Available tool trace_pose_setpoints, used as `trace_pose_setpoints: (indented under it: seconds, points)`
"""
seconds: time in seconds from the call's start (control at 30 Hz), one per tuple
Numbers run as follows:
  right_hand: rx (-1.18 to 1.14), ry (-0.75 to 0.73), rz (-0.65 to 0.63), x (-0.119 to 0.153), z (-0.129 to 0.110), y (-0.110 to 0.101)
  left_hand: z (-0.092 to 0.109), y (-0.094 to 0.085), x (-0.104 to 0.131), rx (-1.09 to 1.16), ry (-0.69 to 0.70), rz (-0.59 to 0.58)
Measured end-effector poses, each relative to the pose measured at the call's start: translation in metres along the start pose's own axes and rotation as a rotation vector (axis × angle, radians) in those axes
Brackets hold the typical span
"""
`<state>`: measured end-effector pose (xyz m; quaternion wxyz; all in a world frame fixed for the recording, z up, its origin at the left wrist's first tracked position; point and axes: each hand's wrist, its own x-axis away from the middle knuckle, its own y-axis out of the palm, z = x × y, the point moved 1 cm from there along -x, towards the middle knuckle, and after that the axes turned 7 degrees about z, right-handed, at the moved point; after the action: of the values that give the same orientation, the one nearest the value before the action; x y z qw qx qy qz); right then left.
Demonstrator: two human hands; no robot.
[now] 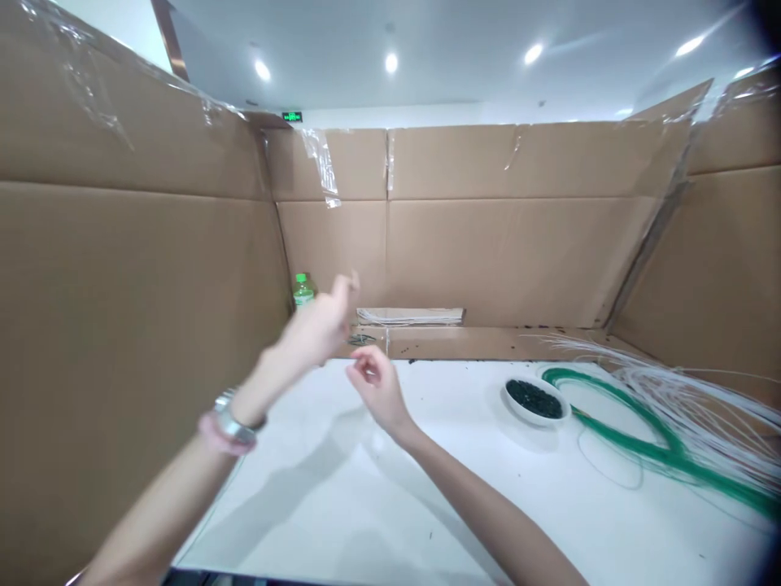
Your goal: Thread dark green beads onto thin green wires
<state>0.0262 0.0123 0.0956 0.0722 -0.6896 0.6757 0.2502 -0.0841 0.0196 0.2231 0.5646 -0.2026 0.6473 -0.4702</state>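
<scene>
My left hand is raised above the far left part of the white table, slightly blurred, with its fingers bent together. A watch and a pink band circle that wrist. Lower and to the right, my right hand has thumb and fingertips curled into a pinch. Anything thin held in either hand is too small to make out. The hands are apart. Off to the right stands a white bowl of small dark pieces, beside a bundle of green strands.
Cardboard walls enclose the white table on the left, back and right. Loose white strands spread along the right side. At the back are a green-capped bottle, more white strands in a slot and a small dark coil.
</scene>
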Motion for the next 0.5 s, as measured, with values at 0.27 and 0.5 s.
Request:
trace_pose_setpoints:
  seconds: [0.27,0.5]
  points:
    - [0.206,-0.247,0.138,0.060,0.007,-0.098,0.069,0.098,0.053,0.459,0.144,-0.236]
    - [0.349,-0.324,0.065,0.076,-0.013,-0.116,0.084,0.117,0.077,0.711,0.234,-0.436]
